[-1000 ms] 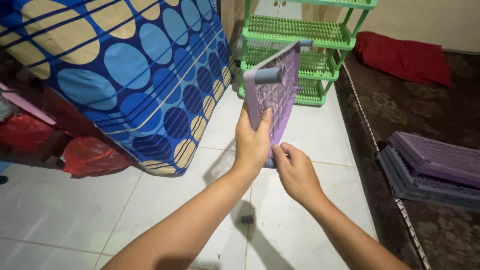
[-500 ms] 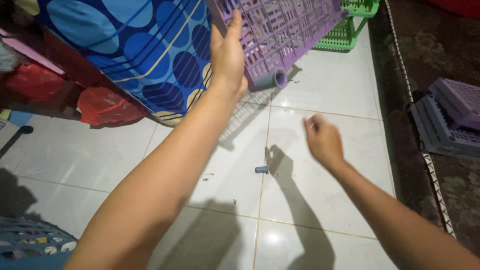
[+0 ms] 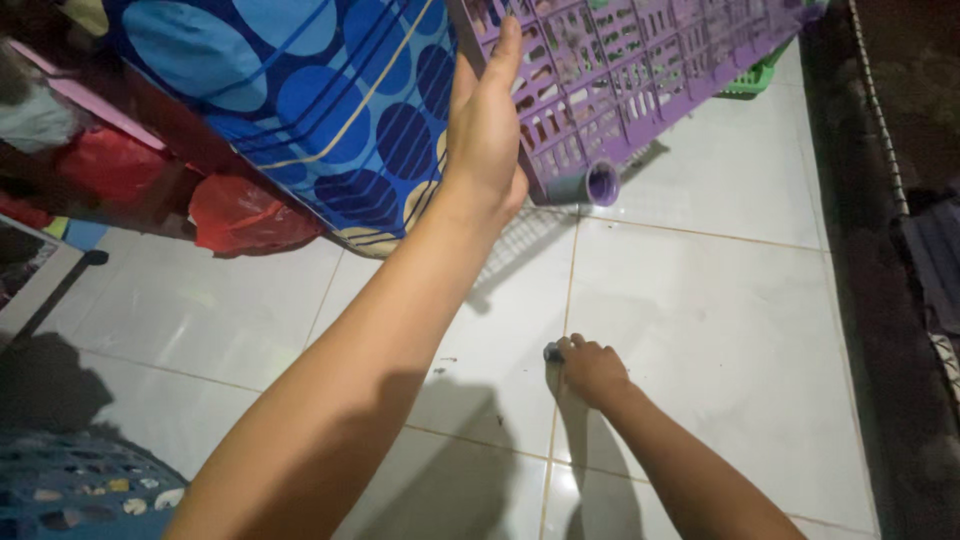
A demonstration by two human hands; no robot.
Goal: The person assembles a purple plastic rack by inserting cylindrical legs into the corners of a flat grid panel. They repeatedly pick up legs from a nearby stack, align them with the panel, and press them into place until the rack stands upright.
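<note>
Low on the white tiled floor (image 3: 720, 300), the right hand (image 3: 592, 370) closes its fingertips around a small grey cap (image 3: 553, 352). Higher, the left hand (image 3: 487, 130) grips the tilted purple lattice shelf panel (image 3: 620, 70), beside a blue patterned mattress (image 3: 300, 90).

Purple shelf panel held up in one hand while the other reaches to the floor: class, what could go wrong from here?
1. The left hand alone steadies the tilted purple shelf panel, fingers flat rather than wrapped; its grip could slip and the panel drop toward the right hand.
2. The small grey cap on the smooth white tile floor is tiny; the fingertips might knock it so it rolls away.
</note>
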